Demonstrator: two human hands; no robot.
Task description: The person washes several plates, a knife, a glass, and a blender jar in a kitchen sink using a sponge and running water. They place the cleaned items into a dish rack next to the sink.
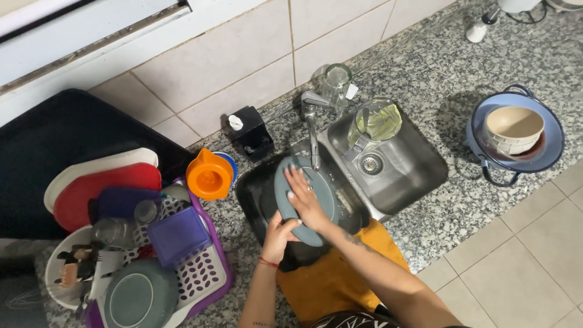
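One grey plate (325, 197) over the sink (419, 167), left hand (280, 234) clasping its rim, right hand (305, 197) flat, open on it.

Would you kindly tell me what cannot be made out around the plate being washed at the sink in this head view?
- Grey plate: its middle is hidden by the right hand spread flat on it.
- Left hand: its fingertips go behind the plate's lower edge, so its grip cannot be seen.
- Left basin: what lies in it is hidden by the plate and shadow.
- Tap: any running water is too fine to tell.
- Glass jug: its contents are blurred.
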